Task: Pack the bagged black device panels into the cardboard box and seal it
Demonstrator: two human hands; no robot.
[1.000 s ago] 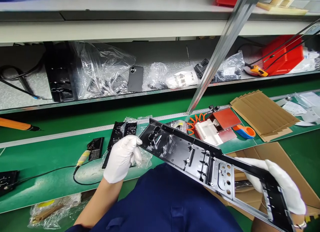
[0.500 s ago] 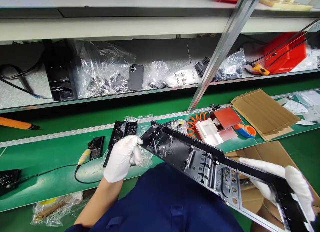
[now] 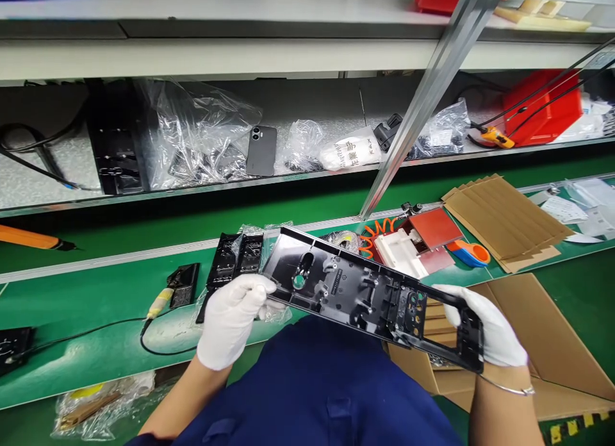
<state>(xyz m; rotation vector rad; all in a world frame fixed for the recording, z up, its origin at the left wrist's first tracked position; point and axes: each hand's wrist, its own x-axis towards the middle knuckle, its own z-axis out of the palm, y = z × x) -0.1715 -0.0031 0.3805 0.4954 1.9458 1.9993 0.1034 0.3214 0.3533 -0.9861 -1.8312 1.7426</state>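
Note:
I hold a long black plastic panel point(image 3: 355, 289) with ribs, posts and cut-outs across my lap, its inner side facing me. My left hand point(image 3: 233, 321), in a white glove, grips the panel's left end. My right hand point(image 3: 485, 330), also gloved, is closed round the panel's right end, over an open cardboard box point(image 3: 533, 343). Just behind my left hand a smaller black part in a clear bag point(image 3: 235, 260) lies on the green bench.
On the green bench point(image 3: 96, 298) lie a cabled tool point(image 3: 177, 289), an orange coiled hose point(image 3: 377, 234), a white and red fixture point(image 3: 413, 244) and stacked cardboard sheets point(image 3: 507, 218). A shelf behind holds plastic bags, a phone point(image 3: 261, 151) and a red bin point(image 3: 542, 106). A slanted metal rail point(image 3: 423, 100) crosses in front.
The panel has swung in and turned flatter toward me, so it looks shorter. My right hand has come up and left with its end; my left hand has dropped slightly.

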